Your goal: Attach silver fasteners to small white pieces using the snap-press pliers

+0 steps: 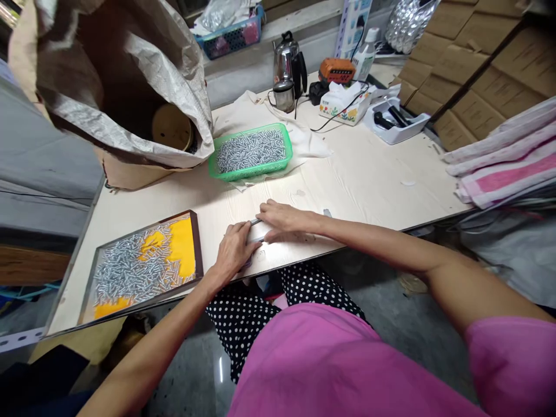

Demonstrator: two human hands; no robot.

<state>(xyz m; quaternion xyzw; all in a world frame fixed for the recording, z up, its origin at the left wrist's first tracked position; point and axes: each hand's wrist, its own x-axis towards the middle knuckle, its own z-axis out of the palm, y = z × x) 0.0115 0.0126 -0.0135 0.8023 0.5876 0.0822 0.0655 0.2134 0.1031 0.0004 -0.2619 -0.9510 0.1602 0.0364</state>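
A flat, pale metallic rectangular piece (259,230) lies near the front edge of the table, between my two hands. My left hand (234,250) has its fingers curled over the left end. From the other side, my right hand (281,220) grips the right end with thumb and fingers. The fingers hide both ends, so its exact kind is unclear. To the left is a dark-framed tray (198,249) with a yellow bottom, partly covered by loose silver screw-like pins (134,263). Behind my hands, a green plastic basket (256,171) is full of similar small metal pieces (252,149).
A large open sack (150,55) stands at the back left. Along the back are a steel kettle (286,58), metal cup (284,95), orange battery (336,70), tissue box (345,107) and white tray (399,134). Cardboard boxes (452,58) and towels (508,156) border the right side.
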